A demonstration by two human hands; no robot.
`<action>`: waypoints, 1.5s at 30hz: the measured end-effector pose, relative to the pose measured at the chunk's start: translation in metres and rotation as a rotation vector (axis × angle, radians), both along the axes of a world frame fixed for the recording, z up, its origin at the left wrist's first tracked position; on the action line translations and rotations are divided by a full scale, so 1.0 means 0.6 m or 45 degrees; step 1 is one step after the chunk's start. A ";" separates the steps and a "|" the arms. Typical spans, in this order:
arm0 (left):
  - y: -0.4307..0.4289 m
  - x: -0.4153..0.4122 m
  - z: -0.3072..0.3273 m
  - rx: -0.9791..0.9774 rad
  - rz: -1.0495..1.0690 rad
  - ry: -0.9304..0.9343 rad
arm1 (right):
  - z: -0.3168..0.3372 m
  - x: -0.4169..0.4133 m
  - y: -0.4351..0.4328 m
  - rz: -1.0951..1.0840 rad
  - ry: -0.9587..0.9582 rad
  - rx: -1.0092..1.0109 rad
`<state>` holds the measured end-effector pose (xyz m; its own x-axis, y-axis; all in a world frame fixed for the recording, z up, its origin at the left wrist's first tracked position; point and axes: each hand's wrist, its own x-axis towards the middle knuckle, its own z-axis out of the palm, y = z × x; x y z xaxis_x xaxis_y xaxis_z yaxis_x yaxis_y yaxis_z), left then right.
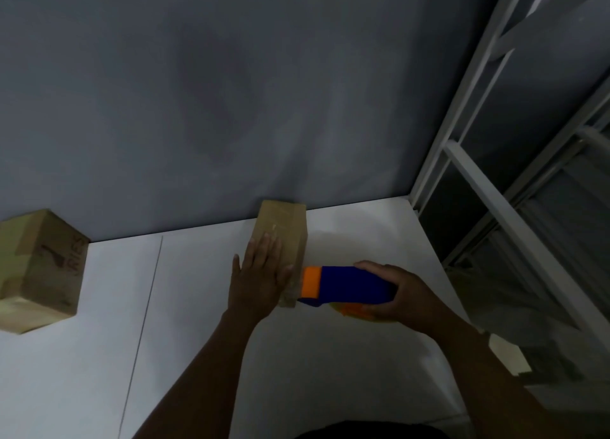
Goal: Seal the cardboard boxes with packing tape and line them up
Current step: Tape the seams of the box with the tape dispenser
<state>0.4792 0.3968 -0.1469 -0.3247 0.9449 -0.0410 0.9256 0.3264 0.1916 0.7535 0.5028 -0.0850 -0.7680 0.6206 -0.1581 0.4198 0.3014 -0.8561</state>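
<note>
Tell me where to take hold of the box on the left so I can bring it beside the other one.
Probably from above: palms on two opposite side walls of the box, one being the printed wall facing right. Its top looks taped shut and flat, so there is no flap or edge to hook.

The middle box (280,227) was plain tan-brown cardboard. The left box (43,267) was the same tan, with paler tape strips and dark reddish-brown printed lettering on one side. The tape dispenser (350,285) was deep blue with a bright orange band. The desk (198,306) was white, crossed by one thin dark line. The wall (231,92) was mottled blue-grey, and the frame (495,201) at the right was white.
</note>
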 end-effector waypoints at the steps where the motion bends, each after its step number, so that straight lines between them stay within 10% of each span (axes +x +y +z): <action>1: 0.000 0.000 0.000 0.001 -0.001 -0.008 | 0.000 0.000 0.001 -0.005 -0.005 0.004; 45: 0.004 0.007 0.016 -0.074 -0.025 -0.021 | -0.119 0.007 -0.040 -0.173 -0.323 0.582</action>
<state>0.4835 0.3993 -0.1371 -0.3047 0.9471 -0.1011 0.9289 0.3189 0.1880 0.7577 0.4787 -0.1563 -0.6488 0.7607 -0.0192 0.6576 0.5479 -0.5170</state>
